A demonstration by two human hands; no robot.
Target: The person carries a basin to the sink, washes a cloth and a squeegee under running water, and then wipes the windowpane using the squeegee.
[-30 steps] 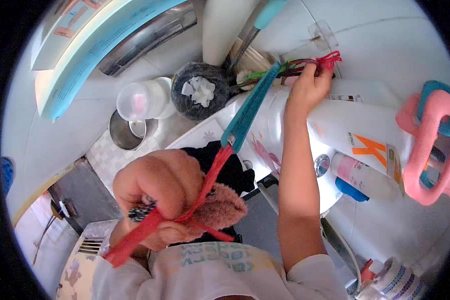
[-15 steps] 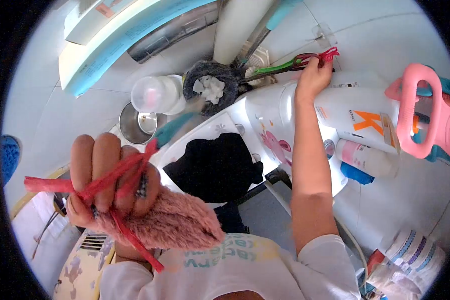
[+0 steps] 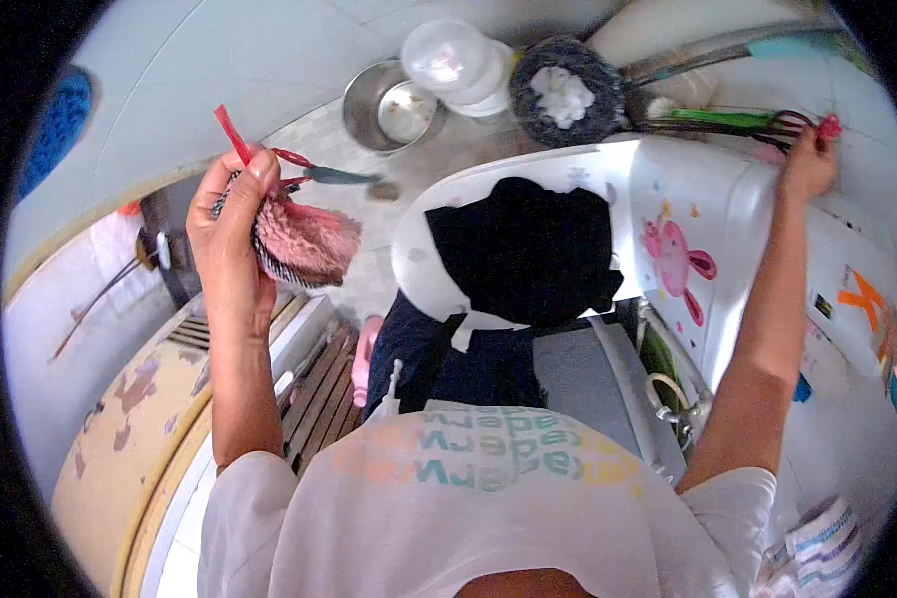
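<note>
Above the tiled floor (image 3: 399, 164), off to your left, a pink fluffy cloth (image 3: 314, 239) with a dark-and-light striped edge is gripped in your left hand (image 3: 231, 234), pinched between thumb and fingers. A red strap (image 3: 231, 135) stands up past the thumb and a teal strip (image 3: 341, 176) juts toward the middle; both are best gathered in so neither snags. A firm pinch near the striped edge should control the soft pile without crushing it.

At far right, your right hand (image 3: 812, 169) is closed about dark loops (image 3: 787, 122), a red cord (image 3: 829, 128) at the fingers; the exact finger placement is too small to tell. A green length (image 3: 718, 118) runs beside the loops toward a dark-lined bin (image 3: 605, 95), so steady handling without a sideways tug looks wise.

Between your hands, a black cloth (image 3: 523, 249) lies on a white lid (image 3: 434, 269), touching neither. Beyond, crumpled white paper (image 3: 561, 97) sits in the bin, near a clear tub (image 3: 444, 55) and a steel pot (image 3: 364, 110); giving them a wide berth seems cleanest.
</note>
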